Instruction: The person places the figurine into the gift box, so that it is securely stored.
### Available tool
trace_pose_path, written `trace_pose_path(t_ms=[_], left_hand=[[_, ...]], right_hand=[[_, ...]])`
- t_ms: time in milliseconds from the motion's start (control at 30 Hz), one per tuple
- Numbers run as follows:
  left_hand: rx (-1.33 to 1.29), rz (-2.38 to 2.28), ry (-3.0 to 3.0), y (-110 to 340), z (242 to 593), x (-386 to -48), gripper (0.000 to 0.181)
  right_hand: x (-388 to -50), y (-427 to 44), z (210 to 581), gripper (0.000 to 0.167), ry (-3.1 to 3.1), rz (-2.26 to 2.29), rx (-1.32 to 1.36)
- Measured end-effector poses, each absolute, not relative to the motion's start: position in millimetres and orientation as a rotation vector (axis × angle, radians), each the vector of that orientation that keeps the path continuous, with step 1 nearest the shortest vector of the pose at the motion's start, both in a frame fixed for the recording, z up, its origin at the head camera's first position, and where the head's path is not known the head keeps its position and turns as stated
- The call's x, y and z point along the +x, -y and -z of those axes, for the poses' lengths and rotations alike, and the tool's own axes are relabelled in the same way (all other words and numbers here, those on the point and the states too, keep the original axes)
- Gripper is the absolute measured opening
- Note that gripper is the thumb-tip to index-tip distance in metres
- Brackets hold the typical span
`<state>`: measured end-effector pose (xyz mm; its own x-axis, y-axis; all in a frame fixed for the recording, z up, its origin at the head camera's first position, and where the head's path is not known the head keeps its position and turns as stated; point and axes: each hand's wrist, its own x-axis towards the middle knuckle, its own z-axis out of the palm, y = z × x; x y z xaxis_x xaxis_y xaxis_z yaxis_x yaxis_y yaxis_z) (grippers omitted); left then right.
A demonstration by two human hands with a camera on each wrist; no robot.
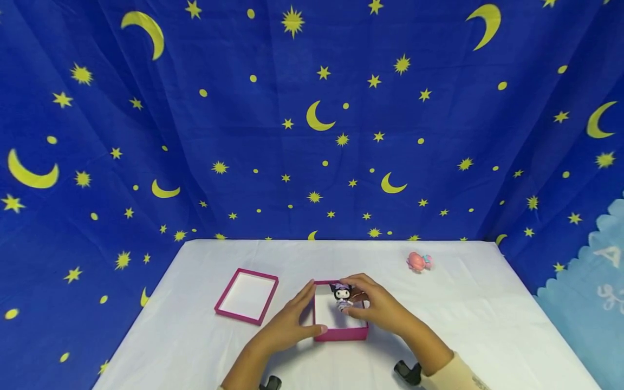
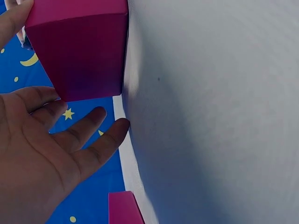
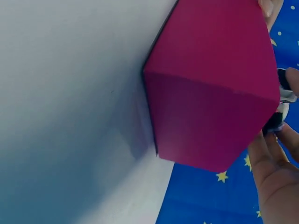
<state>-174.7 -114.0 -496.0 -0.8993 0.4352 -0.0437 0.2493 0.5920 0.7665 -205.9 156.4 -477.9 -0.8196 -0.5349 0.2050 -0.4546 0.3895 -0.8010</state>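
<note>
A small figurine [image 1: 343, 295] with a black-and-purple hood and a white face is pinched by my right hand [image 1: 377, 304], above the opening of a magenta box [image 1: 340, 335]. In the right wrist view, the figurine [image 3: 284, 100] shows partly beside the box rim, between thumb and fingers. My left hand [image 1: 287, 322] holds the box's left side, thumb at the front edge and fingers at the back corner. The left wrist view shows that hand [image 2: 42, 144] with its lower fingers spread off the box [image 2: 81, 56]. The box's interior is white; its right part is hidden by my right hand.
A magenta-rimmed lid [image 1: 247, 296] lies with its white inside up, left of the box. Farther back on the right sits a coral-pink toy [image 1: 418, 262] with a blue part. A white cloth [image 1: 195, 346] covers the table, and a blue starry curtain [image 1: 273, 146] hangs behind.
</note>
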Motion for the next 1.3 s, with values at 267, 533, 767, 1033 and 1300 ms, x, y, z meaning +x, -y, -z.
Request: trace_pose_path(t_ms=[267,533,767,1033,1300], left_hand=[[0.541,-1.207,-2.584,113,497,-176,0.098],[0.56,-1.217,-2.588,114,498,-177,0.097],[0.563,-1.225,-2.581,115,499,-178,0.099],[0.54,-1.229,-2.572,115,499,-177,0.098],[0.533,-1.225,-2.573,115,499,-177,0.099]], right_hand=[[-206,-147,481,0.058,-2.472,1.338,-0.967],[-207,-137,478,0.059,-2.451,1.237,-0.932],[-211,-128,480,0.057,-2.557,1.11,-0.962],[-213,-118,480,0.057,-2.62,0.967,-0.874],[-214,-110,479,0.054,-2.68,0.842,-0.875]])
